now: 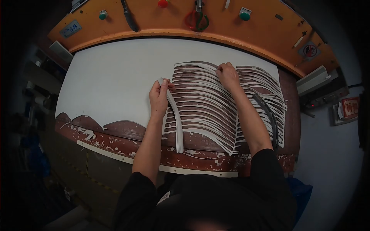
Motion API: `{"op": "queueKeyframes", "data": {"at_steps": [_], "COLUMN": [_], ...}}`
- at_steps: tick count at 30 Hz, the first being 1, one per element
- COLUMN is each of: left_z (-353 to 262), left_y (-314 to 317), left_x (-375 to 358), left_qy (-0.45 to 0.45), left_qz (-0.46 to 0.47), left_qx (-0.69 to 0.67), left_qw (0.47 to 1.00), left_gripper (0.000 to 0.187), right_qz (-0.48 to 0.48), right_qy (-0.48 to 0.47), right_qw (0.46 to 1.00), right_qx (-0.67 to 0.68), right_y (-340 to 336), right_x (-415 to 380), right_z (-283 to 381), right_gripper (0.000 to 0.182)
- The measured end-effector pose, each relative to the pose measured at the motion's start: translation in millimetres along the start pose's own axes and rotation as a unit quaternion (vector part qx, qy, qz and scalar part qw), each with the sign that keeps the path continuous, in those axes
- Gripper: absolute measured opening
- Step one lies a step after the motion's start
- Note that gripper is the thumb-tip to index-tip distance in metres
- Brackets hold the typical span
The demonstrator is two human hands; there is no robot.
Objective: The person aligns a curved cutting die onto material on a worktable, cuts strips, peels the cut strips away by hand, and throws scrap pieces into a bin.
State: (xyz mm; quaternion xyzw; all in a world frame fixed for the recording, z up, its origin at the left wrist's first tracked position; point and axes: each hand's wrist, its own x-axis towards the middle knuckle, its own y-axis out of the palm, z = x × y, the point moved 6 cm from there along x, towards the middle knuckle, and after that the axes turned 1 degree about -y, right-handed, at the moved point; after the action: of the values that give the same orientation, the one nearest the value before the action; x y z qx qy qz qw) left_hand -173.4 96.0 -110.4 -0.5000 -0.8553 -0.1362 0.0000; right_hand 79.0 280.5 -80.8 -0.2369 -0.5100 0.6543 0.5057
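My left hand (158, 96) is closed around the upper end of a bundle of curved white strips (178, 127), which hangs down toward the table's near edge. At the far edge of a cut-out section of the white sheet, my right hand (228, 77) has its fingers pinched on a thin white strip (208, 66). Below and between both hands lies a lattice of narrow white strips (204, 98) with brown surface showing through the gaps. A dark curved piece (268, 113) rests on the strips beside my right forearm.
An uncut white sheet (115, 81) covers the left side of the brown work surface (290, 115). White scraps (89, 134) litter the near edge. Behind, an orange machine panel (169, 23) carries scissors (197, 19), a knife (130, 17) and green buttons (244, 16). A red box (350, 107) stands right.
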Motion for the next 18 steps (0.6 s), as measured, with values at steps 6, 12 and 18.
{"op": "queueKeyframes", "data": {"at_steps": [6, 12, 18], "left_z": [2.1, 3.5, -3.5], "left_y": [-0.4, -2.6, -8.4], "left_x": [-0.8, -0.5, -1.5], "left_qy": [-0.007, -0.007, -0.04], "left_qz": [-0.001, 0.006, -0.014], "left_qx": [0.001, -0.001, -0.147], "left_qw": [1.0, 1.0, 0.988], "left_gripper": [0.027, 0.028, 0.027], "right_qz": [0.062, -0.026, -0.245], "right_qy": [0.014, -0.018, -0.084], "right_qw": [0.997, 0.999, 0.944], "right_qx": [-0.036, 0.035, 0.202], "right_y": [6.8, 3.2, -90.2], "right_x": [10.2, -0.9, -43.7], "right_z": [-4.5, -0.3, 34.0], "right_gripper": [0.022, 0.018, 0.018]}}
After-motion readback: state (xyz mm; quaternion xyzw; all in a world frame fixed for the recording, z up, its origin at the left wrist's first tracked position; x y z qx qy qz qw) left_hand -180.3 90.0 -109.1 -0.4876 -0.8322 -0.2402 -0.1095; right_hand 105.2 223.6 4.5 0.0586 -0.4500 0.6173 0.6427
